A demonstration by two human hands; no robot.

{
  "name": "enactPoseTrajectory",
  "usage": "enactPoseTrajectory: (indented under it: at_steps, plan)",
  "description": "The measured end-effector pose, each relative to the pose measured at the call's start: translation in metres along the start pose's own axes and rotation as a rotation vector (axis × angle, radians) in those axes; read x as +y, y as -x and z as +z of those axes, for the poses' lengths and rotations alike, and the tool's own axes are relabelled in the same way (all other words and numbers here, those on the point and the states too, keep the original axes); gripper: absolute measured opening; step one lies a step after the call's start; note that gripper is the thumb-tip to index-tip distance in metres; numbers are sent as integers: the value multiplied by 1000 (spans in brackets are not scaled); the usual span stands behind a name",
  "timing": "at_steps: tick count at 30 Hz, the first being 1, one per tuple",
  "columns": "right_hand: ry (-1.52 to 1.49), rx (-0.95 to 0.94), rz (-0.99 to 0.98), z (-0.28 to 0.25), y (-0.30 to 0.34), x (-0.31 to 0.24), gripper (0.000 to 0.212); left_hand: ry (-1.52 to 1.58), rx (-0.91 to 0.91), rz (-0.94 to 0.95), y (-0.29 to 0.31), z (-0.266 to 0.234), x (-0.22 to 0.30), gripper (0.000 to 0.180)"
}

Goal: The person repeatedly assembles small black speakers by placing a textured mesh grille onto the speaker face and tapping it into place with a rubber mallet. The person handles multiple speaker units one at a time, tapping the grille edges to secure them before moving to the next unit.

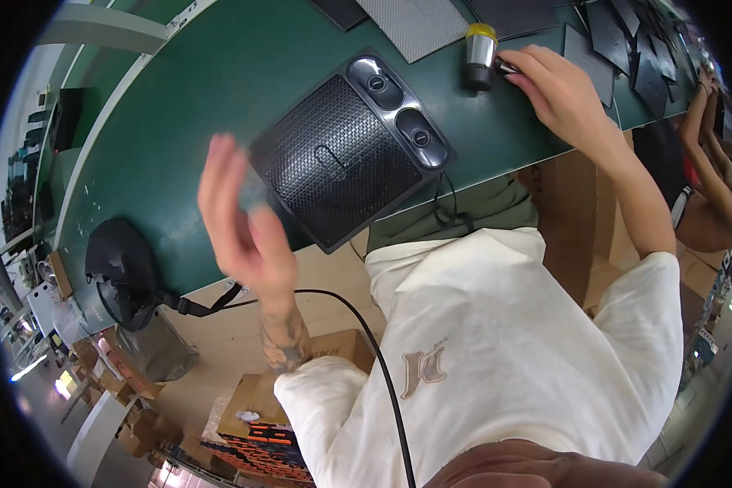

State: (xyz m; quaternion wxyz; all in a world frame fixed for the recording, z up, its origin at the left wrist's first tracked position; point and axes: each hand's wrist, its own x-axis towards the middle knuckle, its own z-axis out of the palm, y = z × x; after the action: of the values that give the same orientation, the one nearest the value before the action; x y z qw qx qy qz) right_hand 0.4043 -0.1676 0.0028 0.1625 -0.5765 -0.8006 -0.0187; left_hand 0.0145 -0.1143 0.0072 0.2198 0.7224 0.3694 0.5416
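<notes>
A black speaker (346,159) with a mesh grille lies tilted on the green table, two glossy oval panels with round parts along its right side. My left hand (240,220) hovers just left of it, slightly blurred, thumb and fingers apart and holding nothing. At the upper right, my right hand (557,85) is closed, thumb and forefinger pinching a small dark metallic piece (508,67) whose kind I cannot make out. Right beside those fingertips stands a cylinder (481,55) with a yellow top, silver middle and black base.
Dark mesh panels (634,53) pile up at the far right, and a grey perforated sheet (415,26) lies at the back. A black fan-like device (122,272) with a strap sits at the table's left edge. A black cable (358,317) crosses in front of me. Another person's arms (703,146) show at right.
</notes>
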Motion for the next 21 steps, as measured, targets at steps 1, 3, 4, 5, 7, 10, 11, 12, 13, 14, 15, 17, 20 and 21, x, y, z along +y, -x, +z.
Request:
enactPoseTrajectory:
  at_steps: [1,3,4,5,7,10,11,12,13,14,15,17,20,21]
  plan:
    - [-39,14,-20,-5,-3,-1,31,-62,-137,89,6,-9,4,46]
    - [-123,39,-68,-26,-20,-5,28,-193,-403,264,17,-26,10,49]
    - [-199,14,-51,-36,-30,-13,29,-197,-483,214,21,-22,14,52]
    - [-281,-8,-35,-48,-43,-26,31,-237,-455,207,29,-17,13,55]
    - [-459,-127,15,-78,-80,-57,30,-292,-428,201,37,-16,9,61]
    - [-439,-62,-277,-65,-121,-80,21,-304,-451,213,32,-20,9,67]
    - [-401,-77,-360,-63,-126,-82,19,-303,-454,215,32,-20,10,67]
    - [-366,-92,-442,-62,-131,-85,17,-299,-459,214,31,-20,10,67]
    - [-356,-205,-434,-69,-135,-90,16,-278,-450,209,31,-18,9,68]
    - [-333,-230,-448,-69,-139,-88,17,-256,-441,204,31,-16,8,68]
    - [-317,-256,-475,-66,-146,-86,19,-243,-430,191,33,-16,8,69]
    - [-279,-279,-475,-69,-155,-91,23,-237,-412,171,37,-16,8,69]
    - [-195,-252,-399,-100,-166,-116,27,-236,-405,162,37,-17,9,68]
    - [-165,-237,-363,-108,-167,-121,28,-232,-415,169,36,-17,9,68]
